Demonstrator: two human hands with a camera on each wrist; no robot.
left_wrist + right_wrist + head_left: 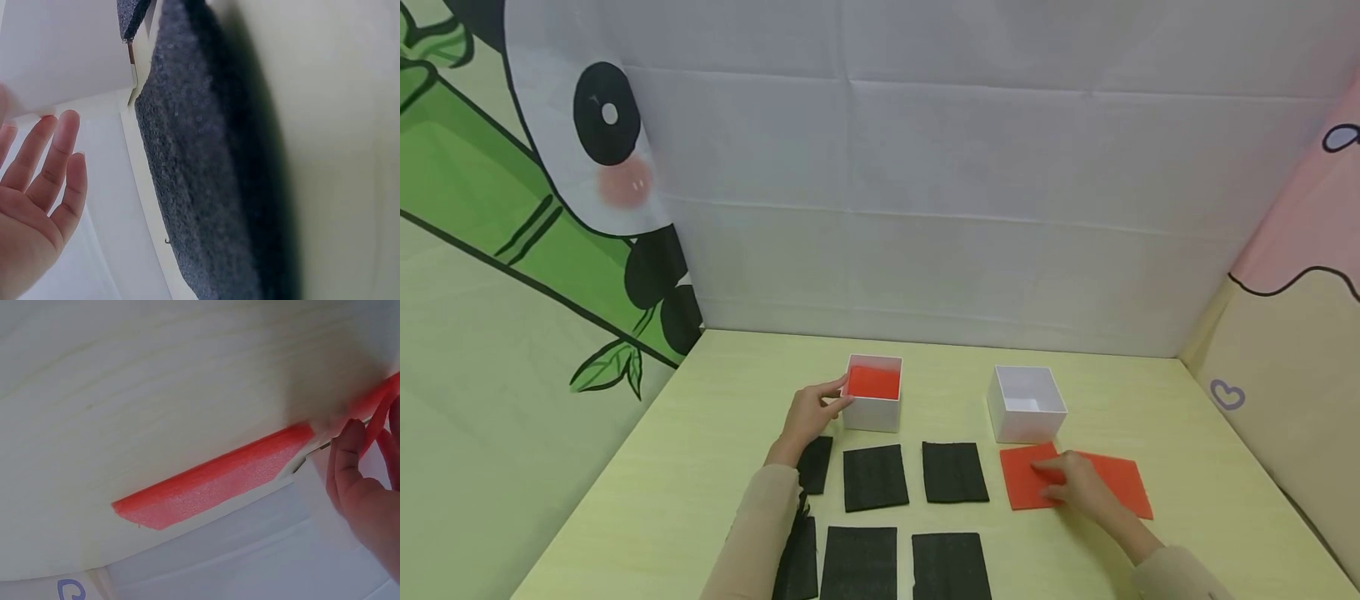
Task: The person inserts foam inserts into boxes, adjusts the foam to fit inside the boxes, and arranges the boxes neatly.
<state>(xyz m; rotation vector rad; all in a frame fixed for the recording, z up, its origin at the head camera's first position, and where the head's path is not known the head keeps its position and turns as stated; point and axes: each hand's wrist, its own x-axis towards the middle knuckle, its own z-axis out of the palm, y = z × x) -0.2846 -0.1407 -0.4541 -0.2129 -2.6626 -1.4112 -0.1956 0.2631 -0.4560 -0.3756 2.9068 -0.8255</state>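
My left hand (808, 417) rests against the left side of a white box (872, 415), fingertips at its wall and rim. A red piece (874, 383) lies inside that box. In the left wrist view the fingers of the left hand (40, 187) are mostly straight, their tips at the box wall. My right hand (1084, 490) pinches a red foam square (1021, 483) in front of the other white box (1026, 425). The right wrist view shows a raised part of the square (378, 422) between thumb and fingers. A second red foam square (1126, 483) lies to the right, partly behind the right hand.
Several black foam squares (876, 477) lie in two rows on the pale wooden table (1217, 500), the leftmost ones partly covered by the left arm. A white cloth backdrop (955, 208) stands behind the table. Printed cloths (490, 400) hang at both sides.
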